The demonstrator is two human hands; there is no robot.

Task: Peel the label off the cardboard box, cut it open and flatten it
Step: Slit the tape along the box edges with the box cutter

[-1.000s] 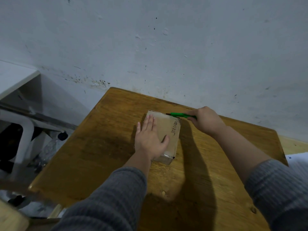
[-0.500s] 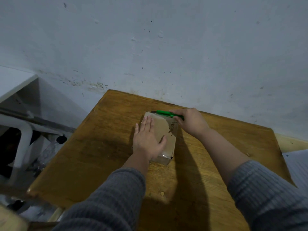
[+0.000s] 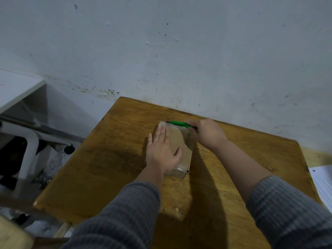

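Note:
A small brown cardboard box (image 3: 181,142) with handwriting on its top lies on the wooden table (image 3: 111,159). My left hand (image 3: 161,151) rests flat on the box's top, fingers together and thumb spread. At the box's far right corner, my right hand (image 3: 206,133) is closed around a green utility knife (image 3: 177,123). The knife lies along the box's far top edge, tip pointing left near the far left corner. Clear tape shines at the box's near end.
A scuffed white wall stands right behind the table. White furniture (image 3: 28,141) and dark clutter sit at the left below the table edge. White paper (image 3: 321,182) lies past the table's right edge.
My right hand has drawn the green knife leftward along the box's far edge, from the right corner towards the left corner. My left hand has stayed flat on the box.

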